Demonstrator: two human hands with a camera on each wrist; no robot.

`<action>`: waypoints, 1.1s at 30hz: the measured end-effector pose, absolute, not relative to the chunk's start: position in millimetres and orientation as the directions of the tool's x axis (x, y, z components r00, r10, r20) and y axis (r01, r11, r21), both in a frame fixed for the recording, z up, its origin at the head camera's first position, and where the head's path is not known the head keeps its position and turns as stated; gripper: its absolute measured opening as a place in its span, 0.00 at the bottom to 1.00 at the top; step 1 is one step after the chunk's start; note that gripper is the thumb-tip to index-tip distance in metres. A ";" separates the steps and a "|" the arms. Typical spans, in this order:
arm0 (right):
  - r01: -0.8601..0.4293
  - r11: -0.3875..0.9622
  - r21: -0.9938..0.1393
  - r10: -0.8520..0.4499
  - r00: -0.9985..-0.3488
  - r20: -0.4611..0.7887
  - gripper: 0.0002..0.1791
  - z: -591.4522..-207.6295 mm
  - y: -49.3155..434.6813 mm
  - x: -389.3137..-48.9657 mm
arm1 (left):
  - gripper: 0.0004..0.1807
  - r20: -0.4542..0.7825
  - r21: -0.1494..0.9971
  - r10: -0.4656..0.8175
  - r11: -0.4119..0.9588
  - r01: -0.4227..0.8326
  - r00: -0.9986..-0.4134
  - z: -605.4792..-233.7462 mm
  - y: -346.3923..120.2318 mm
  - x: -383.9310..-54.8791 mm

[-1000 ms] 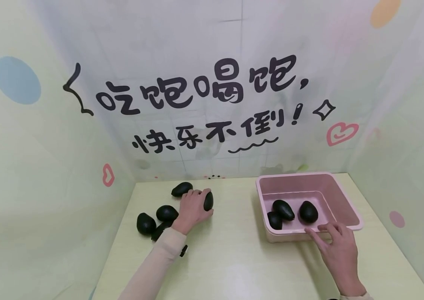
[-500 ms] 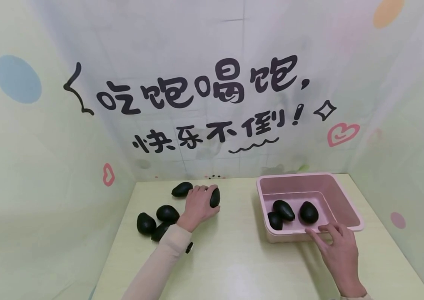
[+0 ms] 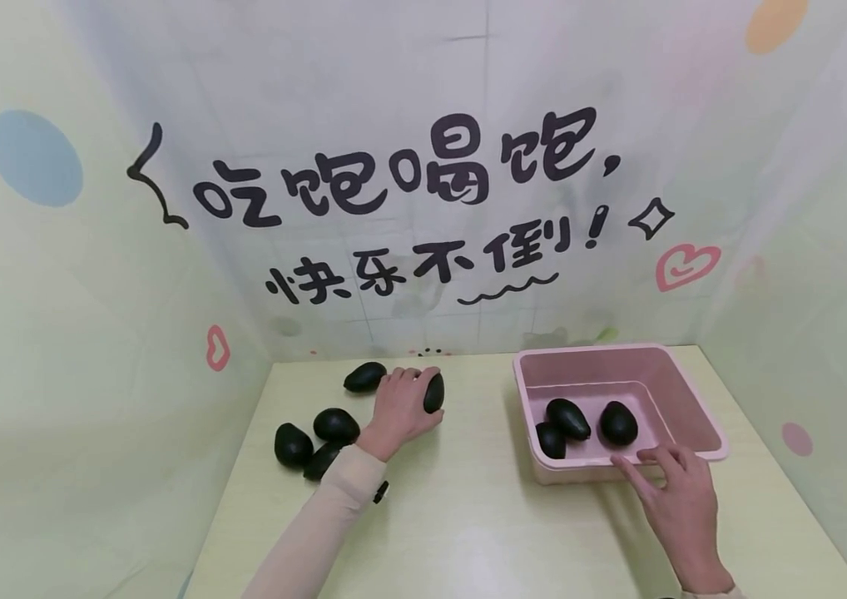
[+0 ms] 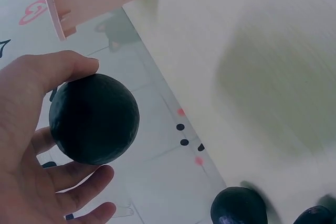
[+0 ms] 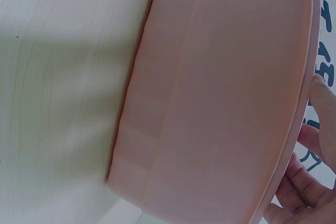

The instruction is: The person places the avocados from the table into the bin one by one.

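Observation:
In the head view my left hand (image 3: pixel 399 406) holds a dark avocado (image 3: pixel 434 393) above the left middle of the table. The left wrist view shows that avocado (image 4: pixel 94 119) between the thumb and the curled fingers. My right hand (image 3: pixel 684 507) grips the front rim of a pink plastic bin (image 3: pixel 573 474), thumb and fingertips at its edge. From the right wrist, the bin's outer wall (image 5: pixel 220 98) fills most of the picture. Inside the bin lie an avocado (image 3: pixel 618 423) on its own and two more (image 3: pixel 568 418) close together at the left.
Several avocados lie on the pale table (image 3: pixel 461 516): one at the back (image 3: pixel 365 377), and a cluster (image 3: pixel 335 425) at the left, partly behind my left sleeve (image 3: pixel 319 516). A printed fabric backdrop (image 3: pixel 423 191) stands behind the table and along both sides.
My left hand has shifted to the right with the avocado, away from the other avocados, and slowed. My right hand stays at the bin's rim.

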State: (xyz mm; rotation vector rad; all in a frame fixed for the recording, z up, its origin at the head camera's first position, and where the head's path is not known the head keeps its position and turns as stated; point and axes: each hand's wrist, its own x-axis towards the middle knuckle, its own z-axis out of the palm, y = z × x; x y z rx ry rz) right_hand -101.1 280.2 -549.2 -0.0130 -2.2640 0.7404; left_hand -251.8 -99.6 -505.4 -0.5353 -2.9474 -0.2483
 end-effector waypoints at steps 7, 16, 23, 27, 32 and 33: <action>-0.200 0.838 -0.508 0.220 -0.728 0.649 0.38 -548.5 280.4 -100.5 | 0.37 0.168 0.115 0.359 0.918 0.380 -0.918 -504.0 -95.7 -252.8; -0.215 0.837 -0.503 0.212 -0.720 0.661 0.46 -545.7 279.6 -100.6 | 0.37 0.179 0.075 0.401 0.905 0.419 -0.898 -494.0 -88.6 -253.2; -0.202 0.840 -0.504 0.212 -0.733 0.647 0.37 -548.4 280.4 -100.9 | 0.37 0.155 0.096 0.418 0.895 0.435 -0.895 -485.3 -82.1 -254.2; -0.202 0.841 -0.502 0.212 -0.731 0.649 0.39 -548.9 280.4 -100.8 | 0.37 0.159 0.099 0.434 0.886 0.452 -0.887 -481.1 -78.4 -254.0; -0.207 0.842 -0.498 0.211 -0.724 0.657 0.45 -547.5 279.6 -100.2 | 0.37 0.167 0.095 0.452 0.877 0.471 -0.876 -477.3 -72.2 -254.8; -0.209 0.842 -0.498 0.209 -0.725 0.657 0.45 -546.9 279.5 -99.9 | 0.37 0.166 0.087 0.454 0.877 0.472 -0.875 -476.8 -70.9 -254.9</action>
